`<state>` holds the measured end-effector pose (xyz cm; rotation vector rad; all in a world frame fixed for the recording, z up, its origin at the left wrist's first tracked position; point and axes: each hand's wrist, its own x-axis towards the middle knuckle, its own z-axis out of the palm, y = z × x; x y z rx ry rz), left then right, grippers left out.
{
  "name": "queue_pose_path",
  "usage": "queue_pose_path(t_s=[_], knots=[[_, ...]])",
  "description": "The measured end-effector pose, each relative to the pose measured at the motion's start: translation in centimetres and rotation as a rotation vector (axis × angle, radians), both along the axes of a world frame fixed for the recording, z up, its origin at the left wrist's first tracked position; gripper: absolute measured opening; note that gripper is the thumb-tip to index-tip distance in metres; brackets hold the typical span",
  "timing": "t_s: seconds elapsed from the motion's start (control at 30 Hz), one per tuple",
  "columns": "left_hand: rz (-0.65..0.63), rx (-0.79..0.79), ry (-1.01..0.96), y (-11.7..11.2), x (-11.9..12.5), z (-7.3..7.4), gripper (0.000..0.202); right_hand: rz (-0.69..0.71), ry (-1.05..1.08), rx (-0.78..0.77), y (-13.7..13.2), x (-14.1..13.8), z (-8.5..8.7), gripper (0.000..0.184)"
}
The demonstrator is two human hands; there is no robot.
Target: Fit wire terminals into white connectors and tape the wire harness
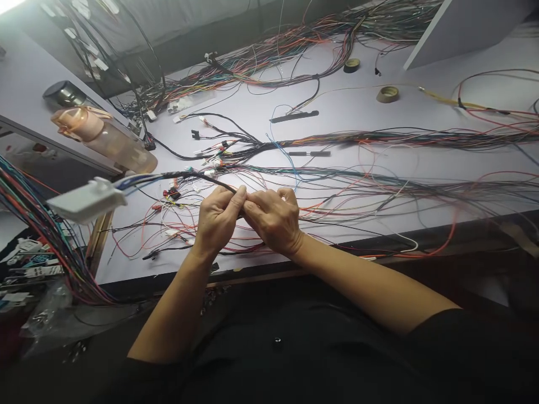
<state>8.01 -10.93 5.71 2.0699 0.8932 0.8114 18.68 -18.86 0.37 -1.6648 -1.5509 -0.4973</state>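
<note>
My left hand (217, 219) and my right hand (273, 219) meet over the near part of a white worktable (345, 106). Both are closed in a pinch on a black taped wire bundle (202, 177) that runs up and left from my fingers. My left thumb and right fingertips touch at the bundle. Thin red, black and white wires (168, 224) with small connectors lie spread under and around both hands. What lies inside my palms is hidden.
Long multicoloured wire harnesses (400, 137) cross the table from left to right. Two tape rolls (387, 94) sit at the back. A white connector (86, 199) on a thick wire loom hangs at the left, beside a clear bottle (105, 137). Black sleeve pieces (295, 116) lie mid-table.
</note>
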Motion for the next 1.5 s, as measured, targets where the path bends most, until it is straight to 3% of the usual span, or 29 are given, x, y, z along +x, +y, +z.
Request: queue_pose_path(t_s=[0.2,0.33,0.53,0.67,0.8,0.93,1.0,1.13,1.27,1.4,1.5], knots=[[0.163,-0.277,-0.312,-0.9,0.9,-2.5,0.037,0.118,0.075,0.094,-0.7,0.4,0.0,0.013],[0.187,-0.221,-0.368,-0.4,0.9,-3.1,0.035,0.161,0.204,0.119,-1.2,0.6,-0.2,0.018],[0.153,-0.144,-0.367,0.0,0.4,-2.9,0.032,0.134,0.515,0.171,-1.8,0.0,-0.5,0.012],[0.106,-0.135,-0.386,0.2,0.3,-2.7,0.03,0.068,0.683,0.074,-1.8,-0.4,-0.6,0.014],[0.008,-0.162,-0.337,0.6,0.0,-2.3,0.029,0.07,0.559,-0.038,-1.4,0.0,0.0,0.022],[-0.036,-0.152,-0.274,0.5,-0.4,-1.9,0.03,0.173,0.267,-0.041,-1.2,0.5,0.5,0.025],[-0.033,-0.129,-0.269,0.3,-0.6,-1.9,0.03,0.177,0.274,-0.029,-1.2,0.6,0.4,0.023],[-0.021,-0.094,-0.287,0.3,-0.7,-2.1,0.029,0.104,0.596,-0.048,-1.7,0.6,0.4,0.018],[-0.024,-0.142,-0.285,0.8,-0.7,-1.8,0.033,0.164,0.933,-0.122,-1.8,0.7,0.7,0.019],[-0.078,-0.308,-0.17,1.2,-1.7,-1.2,0.042,0.184,1.036,-0.137,-1.5,0.8,0.6,0.02],[-0.062,-0.297,-0.038,0.7,-2.8,-1.2,0.045,0.198,1.042,-0.152,-1.4,0.7,0.2,0.02]])
